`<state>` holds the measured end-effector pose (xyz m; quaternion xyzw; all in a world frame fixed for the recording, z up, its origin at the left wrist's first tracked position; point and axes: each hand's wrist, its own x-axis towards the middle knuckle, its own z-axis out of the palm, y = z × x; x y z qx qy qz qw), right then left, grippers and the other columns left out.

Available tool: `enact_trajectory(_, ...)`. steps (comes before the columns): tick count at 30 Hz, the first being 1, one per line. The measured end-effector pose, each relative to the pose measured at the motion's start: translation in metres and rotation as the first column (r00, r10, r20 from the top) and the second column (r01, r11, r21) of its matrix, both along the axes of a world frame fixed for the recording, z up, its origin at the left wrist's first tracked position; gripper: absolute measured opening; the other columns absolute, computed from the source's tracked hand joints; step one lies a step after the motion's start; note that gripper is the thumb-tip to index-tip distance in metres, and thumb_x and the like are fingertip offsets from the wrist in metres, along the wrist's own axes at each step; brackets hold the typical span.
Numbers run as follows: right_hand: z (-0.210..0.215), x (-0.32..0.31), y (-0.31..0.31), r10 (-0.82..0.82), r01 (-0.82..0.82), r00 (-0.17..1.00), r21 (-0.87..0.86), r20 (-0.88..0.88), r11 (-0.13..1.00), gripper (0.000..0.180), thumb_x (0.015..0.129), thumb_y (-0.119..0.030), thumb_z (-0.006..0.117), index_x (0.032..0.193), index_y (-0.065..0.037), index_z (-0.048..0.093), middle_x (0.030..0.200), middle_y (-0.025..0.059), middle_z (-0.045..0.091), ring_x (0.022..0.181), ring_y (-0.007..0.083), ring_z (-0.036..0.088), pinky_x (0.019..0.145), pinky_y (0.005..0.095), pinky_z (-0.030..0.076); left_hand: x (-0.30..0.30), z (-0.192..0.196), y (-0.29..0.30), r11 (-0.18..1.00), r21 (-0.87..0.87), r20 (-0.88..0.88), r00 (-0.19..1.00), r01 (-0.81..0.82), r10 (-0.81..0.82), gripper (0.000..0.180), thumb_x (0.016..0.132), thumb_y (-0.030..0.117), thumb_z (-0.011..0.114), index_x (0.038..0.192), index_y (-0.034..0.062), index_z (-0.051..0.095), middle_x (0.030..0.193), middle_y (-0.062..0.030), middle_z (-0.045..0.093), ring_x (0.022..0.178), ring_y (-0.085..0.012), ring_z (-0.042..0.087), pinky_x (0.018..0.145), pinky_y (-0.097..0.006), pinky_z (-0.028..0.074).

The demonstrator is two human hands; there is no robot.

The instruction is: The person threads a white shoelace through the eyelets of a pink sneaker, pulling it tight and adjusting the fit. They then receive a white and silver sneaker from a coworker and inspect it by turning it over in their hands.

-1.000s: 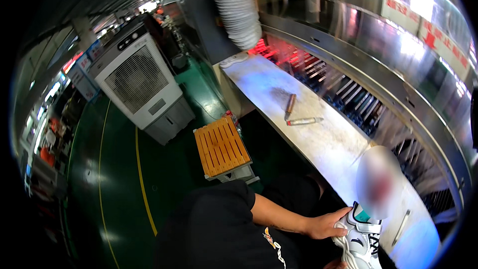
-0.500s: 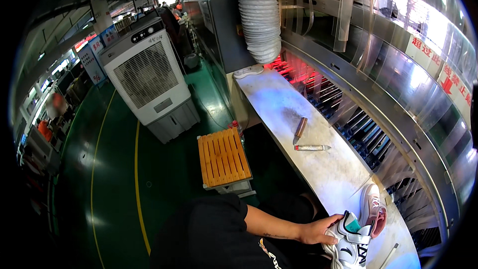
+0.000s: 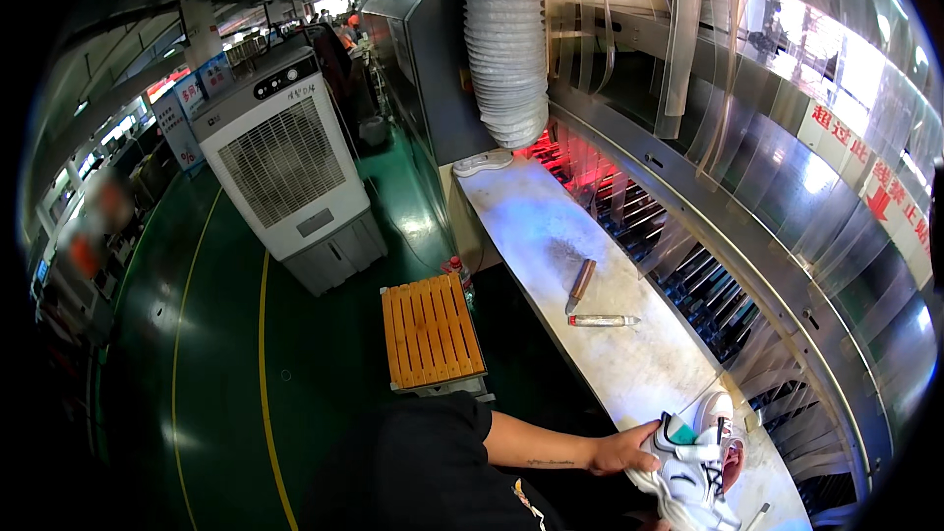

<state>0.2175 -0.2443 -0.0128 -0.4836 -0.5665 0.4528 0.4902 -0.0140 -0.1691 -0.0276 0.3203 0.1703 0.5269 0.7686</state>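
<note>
Should the left hand (image 3: 621,452), its thumb and fingers pinching the heel end of a white strapped shoe (image 3: 688,487) at the counter's (image 3: 629,374) near edge, loosen or swing wide, the shoe could slip off that edge or knock the pink-lined shoe (image 3: 734,462) just behind it. The right hand (image 3: 653,524) is mostly cut off at the lower border, so I cannot tell how its fingers stand. Compared with half a second ago, the held shoe hides more of the pink-lined one.

Right hand (image 3: 653,523) mostly beyond the lower edge
</note>
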Motion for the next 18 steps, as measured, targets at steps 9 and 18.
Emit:
enact_trajectory(9,0.054,-0.029,0.079,-0.449,-0.175,0.692,0.736,0.565,0.654,0.053,0.089,-0.026,0.080,0.133,-0.001,0.065,0.129,0.0237,0.069,0.115,0.0465,0.066,0.097,0.0541,0.053,-0.067,0.035,0.032,0.897,0.050,-0.191,0.878,-0.439,0.440,0.082,0.091,0.016,0.082,0.157,0.0050,0.035,0.146,-0.0091,0.055,0.134,-0.0205,0.054,0.116,-0.039,0.044)
enact_trajectory(18,0.022,0.030,0.104,-0.478,-0.059,0.593,0.627,0.647,0.776,0.066,0.081,-0.019,0.091,0.139,-0.007,0.063,0.125,0.0264,0.063,0.111,0.0457,0.062,0.093,0.0520,0.054,-0.084,0.005,0.033,0.803,0.324,-0.723,0.417,-0.500,0.551,0.085,0.086,0.012,0.085,0.151,-0.0064,0.034,0.143,-0.0172,0.055,0.135,-0.0236,0.053,0.117,-0.038,0.041)
